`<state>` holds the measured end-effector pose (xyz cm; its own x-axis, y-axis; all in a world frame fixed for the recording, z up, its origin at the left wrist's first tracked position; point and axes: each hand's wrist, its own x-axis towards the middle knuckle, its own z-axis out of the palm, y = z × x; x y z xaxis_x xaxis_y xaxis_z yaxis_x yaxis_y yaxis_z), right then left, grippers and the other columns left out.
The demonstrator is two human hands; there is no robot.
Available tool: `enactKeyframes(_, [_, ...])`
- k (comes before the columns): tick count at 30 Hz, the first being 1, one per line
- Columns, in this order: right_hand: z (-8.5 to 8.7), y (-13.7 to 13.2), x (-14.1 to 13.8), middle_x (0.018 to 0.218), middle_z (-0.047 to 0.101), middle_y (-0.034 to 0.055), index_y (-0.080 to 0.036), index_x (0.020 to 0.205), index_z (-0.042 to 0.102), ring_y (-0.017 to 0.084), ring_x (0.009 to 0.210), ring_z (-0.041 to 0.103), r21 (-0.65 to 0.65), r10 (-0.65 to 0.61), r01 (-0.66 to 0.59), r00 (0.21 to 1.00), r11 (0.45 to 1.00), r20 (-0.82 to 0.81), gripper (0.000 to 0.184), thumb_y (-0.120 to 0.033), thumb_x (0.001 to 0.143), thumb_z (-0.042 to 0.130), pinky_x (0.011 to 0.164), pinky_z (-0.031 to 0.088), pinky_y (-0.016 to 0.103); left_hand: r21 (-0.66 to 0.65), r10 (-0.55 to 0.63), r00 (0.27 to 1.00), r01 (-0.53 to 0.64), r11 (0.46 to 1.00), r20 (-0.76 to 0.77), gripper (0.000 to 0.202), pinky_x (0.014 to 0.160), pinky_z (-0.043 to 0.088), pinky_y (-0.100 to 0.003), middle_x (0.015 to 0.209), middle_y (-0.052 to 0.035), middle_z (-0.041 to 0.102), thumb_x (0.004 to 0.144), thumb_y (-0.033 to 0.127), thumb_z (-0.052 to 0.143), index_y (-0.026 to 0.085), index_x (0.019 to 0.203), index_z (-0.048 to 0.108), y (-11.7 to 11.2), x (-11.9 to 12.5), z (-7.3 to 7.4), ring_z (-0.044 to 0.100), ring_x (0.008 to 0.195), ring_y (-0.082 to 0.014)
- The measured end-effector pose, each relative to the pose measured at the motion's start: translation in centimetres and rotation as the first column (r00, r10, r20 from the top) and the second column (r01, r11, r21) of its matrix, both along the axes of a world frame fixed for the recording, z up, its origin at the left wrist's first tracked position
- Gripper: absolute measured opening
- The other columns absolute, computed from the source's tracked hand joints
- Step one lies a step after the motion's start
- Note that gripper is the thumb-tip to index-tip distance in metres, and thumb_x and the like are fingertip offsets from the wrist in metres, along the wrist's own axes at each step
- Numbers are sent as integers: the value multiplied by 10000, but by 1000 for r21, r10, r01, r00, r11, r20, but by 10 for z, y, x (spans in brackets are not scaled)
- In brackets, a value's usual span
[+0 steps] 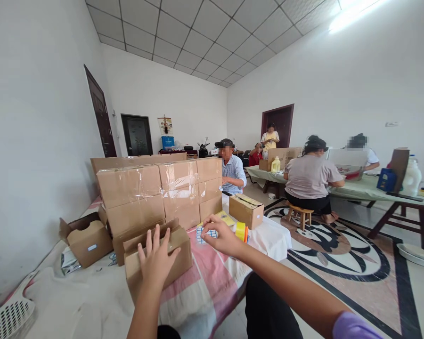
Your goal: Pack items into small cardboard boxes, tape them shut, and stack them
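Note:
My left hand [158, 258] lies flat with spread fingers on a small taped cardboard box [178, 256] at the near edge of the cloth-covered table [212, 282]. My right hand [222, 235] hovers just right of the box with fingertips pinched together over a sheet of small blue-and-white labels [202, 234]. What the pinch holds is too small to make out. A yellow tape dispenser [240, 231] lies just beyond my right hand.
Sealed cartons [155, 193] are stacked behind the box. An open carton [86, 240] sits left, another [246, 210] right. A white basket [7, 319] is at the near left. Several people work at tables [356, 190] further back.

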<state>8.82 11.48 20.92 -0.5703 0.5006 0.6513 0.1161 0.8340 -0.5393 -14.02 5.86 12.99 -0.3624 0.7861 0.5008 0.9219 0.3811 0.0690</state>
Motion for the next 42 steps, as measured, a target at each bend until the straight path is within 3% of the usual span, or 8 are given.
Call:
enactKeyframes(6, [-8,5,-2,1038,596,65,-190,792,711,215,1051,594,-6,6,-5,999,1000,35,65,-173,853,695,966,440,382,-168,-26,1000,23,985,-16,632,1174,52,-762,1700,-74,140,963,573,455,236,1494,516,15,0,-3,56,1572,-384])
enactKeyframes(14, [-2,13,-6,1039,604,60,-189,791,719,207,1051,599,-11,24,-23,1000,1000,13,86,-176,869,684,972,429,373,-12,-99,991,101,995,90,390,1114,71,-819,1705,10,161,961,595,491,427,1214,735,13,-9,5,-15,1563,-432])
enactKeyframes(20, [-5,22,-16,1043,606,69,-181,799,729,210,1057,593,-23,45,-45,999,999,12,77,-202,868,703,965,427,365,39,-78,985,73,997,151,452,1132,90,-803,1673,-21,295,1036,407,340,345,1093,784,16,-8,5,73,1562,-424])
enactKeyframes(27, [6,33,-30,1058,604,72,-181,746,721,218,1071,577,-173,55,-55,998,983,-1,127,-265,840,704,1002,396,381,24,-140,971,138,990,191,495,1197,43,-734,1450,-150,593,1038,330,315,228,1480,513,11,-5,0,522,1350,-311])
enactKeyframes(29, [11,39,-37,1064,614,65,-178,708,710,209,1045,580,-332,75,-79,997,940,-25,152,-300,797,726,984,399,360,-36,-140,968,150,988,208,513,1220,64,-697,1499,-149,548,1032,386,338,197,1472,525,9,-6,-2,475,1398,-318])
enactKeyframes(34, [12,61,-72,923,685,56,-178,722,672,172,851,599,-666,166,-140,986,732,-24,254,-428,769,660,804,459,316,-156,-105,967,143,977,231,588,1228,53,-690,1605,-111,406,977,488,471,213,1497,496,8,-5,-3,300,1517,-340])
enactKeyframes(38, [-8,79,-111,718,650,20,-164,651,668,149,733,570,-686,204,-85,975,723,93,164,-319,696,698,705,434,270,-136,-99,967,134,982,237,705,1237,77,-653,1560,-154,471,925,400,587,204,1566,370,6,-2,-1,329,1509,-322])
enactKeyframes(42, [-34,92,-140,576,572,2,-158,553,648,170,702,563,-629,137,41,963,776,232,132,-213,652,716,683,420,278,-81,-92,956,119,990,279,861,1248,97,-592,1520,-212,504,916,390,613,145,1619,180,3,0,1,375,1489,-293])
